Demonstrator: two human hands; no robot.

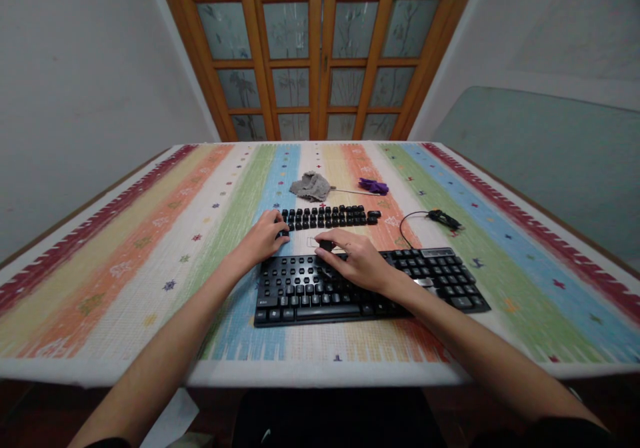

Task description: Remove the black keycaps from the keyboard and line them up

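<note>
Reaching to the left end of the loose keycaps [321, 222], the left hand [270, 235] is held with fingers bent over the end piece; whether it is gripped cannot be determined. The keycaps are aligned in rows behind the keyboard [327, 313], presumably to preserve their order. Key stems appear exposed at the keyboard's left rear. A grey cloth [310, 187] is placed beyond the rows. A small black piece [326, 244] is pinched by the fingers of the right hand [363, 258], by which part of the keyboard is obscured. A thin rod [355, 192] and a purple bundle [373, 186] are placed farther back. The cable [444, 219] is gathered at right, apart from both hands.
</note>
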